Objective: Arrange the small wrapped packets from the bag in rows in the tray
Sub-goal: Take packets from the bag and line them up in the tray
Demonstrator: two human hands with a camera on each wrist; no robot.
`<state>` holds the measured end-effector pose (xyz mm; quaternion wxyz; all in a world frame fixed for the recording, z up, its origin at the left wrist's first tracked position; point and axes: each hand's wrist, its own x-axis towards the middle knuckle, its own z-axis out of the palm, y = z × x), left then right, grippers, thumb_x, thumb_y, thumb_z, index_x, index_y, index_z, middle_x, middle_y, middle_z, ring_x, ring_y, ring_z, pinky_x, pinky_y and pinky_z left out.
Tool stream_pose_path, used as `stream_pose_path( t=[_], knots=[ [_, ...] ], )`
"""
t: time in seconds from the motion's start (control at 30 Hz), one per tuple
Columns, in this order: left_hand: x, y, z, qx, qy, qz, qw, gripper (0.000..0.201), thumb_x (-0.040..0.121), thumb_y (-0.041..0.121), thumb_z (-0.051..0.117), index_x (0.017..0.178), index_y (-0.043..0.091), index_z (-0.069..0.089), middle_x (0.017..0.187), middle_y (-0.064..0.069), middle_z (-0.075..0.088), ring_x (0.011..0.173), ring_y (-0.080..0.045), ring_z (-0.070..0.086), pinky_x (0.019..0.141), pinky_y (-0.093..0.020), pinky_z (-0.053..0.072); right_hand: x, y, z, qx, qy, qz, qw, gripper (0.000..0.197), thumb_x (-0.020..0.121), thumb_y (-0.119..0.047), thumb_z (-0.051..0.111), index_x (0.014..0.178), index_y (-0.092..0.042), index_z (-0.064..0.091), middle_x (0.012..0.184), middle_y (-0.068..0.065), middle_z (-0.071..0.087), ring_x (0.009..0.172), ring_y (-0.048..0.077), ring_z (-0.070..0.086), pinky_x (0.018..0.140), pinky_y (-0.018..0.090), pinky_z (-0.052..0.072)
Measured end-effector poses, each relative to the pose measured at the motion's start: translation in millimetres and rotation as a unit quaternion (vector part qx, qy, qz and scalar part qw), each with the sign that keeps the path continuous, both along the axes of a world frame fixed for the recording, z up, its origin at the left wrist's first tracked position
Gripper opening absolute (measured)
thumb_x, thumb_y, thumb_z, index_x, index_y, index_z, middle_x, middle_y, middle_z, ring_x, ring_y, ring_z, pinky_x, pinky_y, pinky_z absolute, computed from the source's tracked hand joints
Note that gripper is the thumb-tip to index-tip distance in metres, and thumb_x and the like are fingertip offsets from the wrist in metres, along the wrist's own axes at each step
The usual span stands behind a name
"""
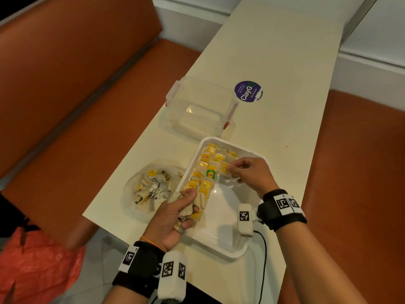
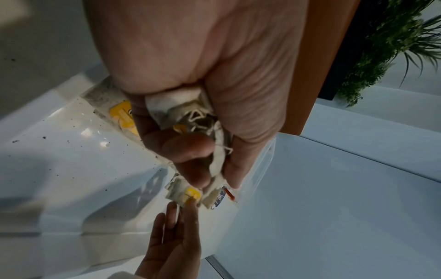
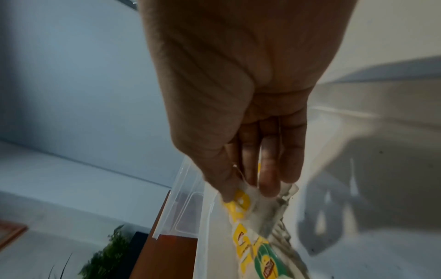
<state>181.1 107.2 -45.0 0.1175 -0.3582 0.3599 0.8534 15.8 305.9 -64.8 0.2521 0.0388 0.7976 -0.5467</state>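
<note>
A white tray point(image 1: 221, 252) lies near the table's front edge, with two rows of yellow-tagged packets point(image 1: 206, 170) along its left side; one has a green tag point(image 1: 211, 173). My left hand point(image 1: 186, 210) grips a bunch of packets point(image 2: 188, 115) over the tray's near left corner. My right hand point(image 1: 232, 170) pinches one packet point(image 3: 250, 196) between thumb and fingers, low over the tray beside the second row. The clear bag point(image 1: 151, 189) left of the tray holds several more packets.
A clear plastic box point(image 1: 197, 108) with red clips stands just beyond the tray. A purple round sticker point(image 1: 248, 91) is on the cream table point(image 1: 274, 51). Orange benches point(image 1: 65, 84) flank the table on both sides. An orange plastic bag point(image 1: 37, 266) lies at the lower left.
</note>
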Motion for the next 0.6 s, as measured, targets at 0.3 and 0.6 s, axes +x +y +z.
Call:
stream_pose_path(
  t=[0.3, 0.6],
  knots=[
    [1, -1, 0, -0.002, -0.003, -0.006, 1.000, 0.021, 0.082, 0.020, 0.080, 0.100, 0.015, 0.071, 0.075, -0.009, 0.061, 0.060, -0.010, 0.062, 0.036, -0.019, 0.033, -1, -2, -10, 0.026, -0.005, -0.025, 0.999, 0.008, 0.092, -0.016, 0.078, 0.095, -0.010, 0.076, 0.083, 0.007, 0.078, 0.072, 0.018, 0.075, 0.062, 0.027, 0.057],
    [6, -7, -3, -0.009, -0.005, -0.008, 1.000, 0.014, 0.088, 0.019, 0.077, 0.100, 0.015, 0.070, 0.076, -0.012, 0.059, 0.056, -0.011, 0.059, 0.036, -0.020, 0.034, -13, -15, -37, 0.078, -0.004, -0.009, 0.997, 0.005, 0.097, -0.015, 0.070, 0.095, -0.011, 0.067, 0.086, 0.013, 0.075, 0.075, 0.027, 0.073, 0.068, 0.038, 0.062]
  ],
)
